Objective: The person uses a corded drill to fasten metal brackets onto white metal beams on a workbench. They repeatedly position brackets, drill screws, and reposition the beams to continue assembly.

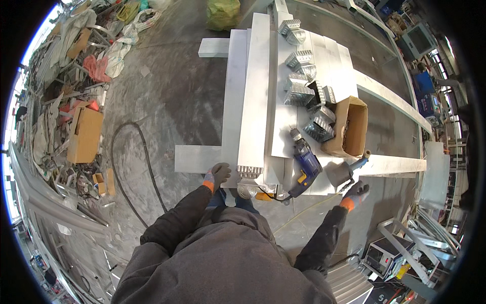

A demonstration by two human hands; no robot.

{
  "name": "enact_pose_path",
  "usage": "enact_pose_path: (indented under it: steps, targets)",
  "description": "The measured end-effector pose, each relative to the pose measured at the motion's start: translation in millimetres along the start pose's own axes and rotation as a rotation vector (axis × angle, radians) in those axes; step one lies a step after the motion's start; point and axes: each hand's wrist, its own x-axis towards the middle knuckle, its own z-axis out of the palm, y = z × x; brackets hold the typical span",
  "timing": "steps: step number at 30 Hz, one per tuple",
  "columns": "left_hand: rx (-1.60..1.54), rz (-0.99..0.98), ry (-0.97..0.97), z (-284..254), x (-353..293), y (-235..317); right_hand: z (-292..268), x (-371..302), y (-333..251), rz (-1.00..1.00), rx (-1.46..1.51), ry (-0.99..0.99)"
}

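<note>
My left hand, in a dark grey glove with an orange cuff, is just left of the near end of a long white metal beam. Its fingers are loosely bent and apart, with nothing visible in them. A ribbed silver metal fitting sits at that beam end. Out to the right, my right hand hovers with fingers apart beside a grey power tool with a blue handle; I see no contact. Between the hands, a blue drill lies on the metal panels, its chuck pointing away.
Several ribbed silver metal fittings line the panels near an open cardboard box. A black hose curves across the floor at left. Scrap and another cardboard box are piled farther left. A metal frame stands at lower right.
</note>
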Motion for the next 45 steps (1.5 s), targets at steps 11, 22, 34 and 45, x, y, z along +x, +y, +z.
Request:
enact_pose_path:
  steps: [11, 22, 34, 45]
  targets:
    - [-0.256, -0.129, -0.139, 21, 75, -76, 65, -353, -84, -0.148, -0.653, -1.343]
    - [-0.307, -0.038, -0.31, -6, 74, -63, 79, -367, -81, -0.147, -0.583, -1.183]
    - [-0.123, 0.21, -0.332, 32, 47, 128, 77, -364, -128, 0.886, 1.066, -1.396]
    - [0.861, 0.706, -0.153, 35, 94, 102, 83, -397, -55, 1.457, 0.672, -1.0]
